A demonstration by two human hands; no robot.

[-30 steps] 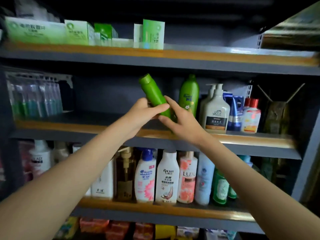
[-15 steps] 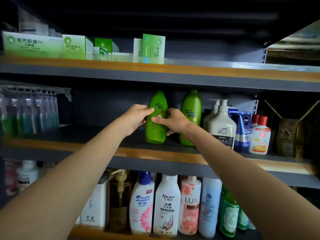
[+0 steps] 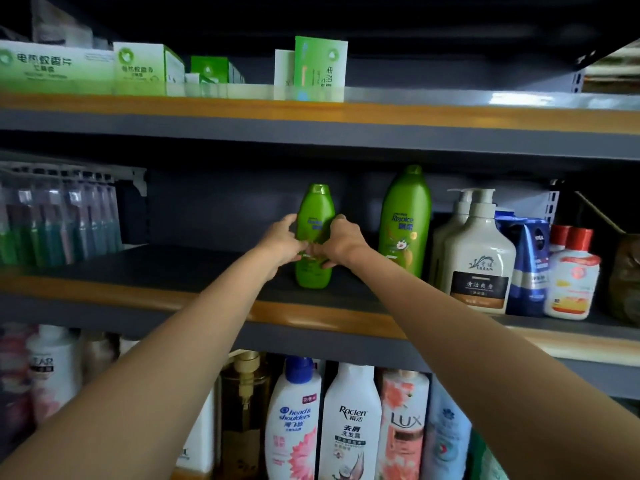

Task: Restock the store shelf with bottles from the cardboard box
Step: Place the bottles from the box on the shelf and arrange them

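Observation:
A green shampoo bottle (image 3: 314, 216) stands upright on the middle shelf (image 3: 194, 271), its base on the dark shelf board. My left hand (image 3: 282, 240) grips its left side and my right hand (image 3: 341, 242) grips its right side, fingers meeting across the lower label. A taller green bottle (image 3: 405, 220) stands just to the right, apart from the held one. The cardboard box is out of view.
Right of the green bottles stand white pump bottles (image 3: 479, 258), blue tubes (image 3: 530, 261) and red-capped bottles (image 3: 571, 275). Toothbrush packs (image 3: 59, 216) hang at the left. Green cartons (image 3: 149, 65) fill the top shelf; shampoo bottles (image 3: 349, 424) crowd the lower shelf.
The green bottle went from tilted in the air to upright on the middle shelf, and now stands further left of the taller bottle. Both hands stayed on it.

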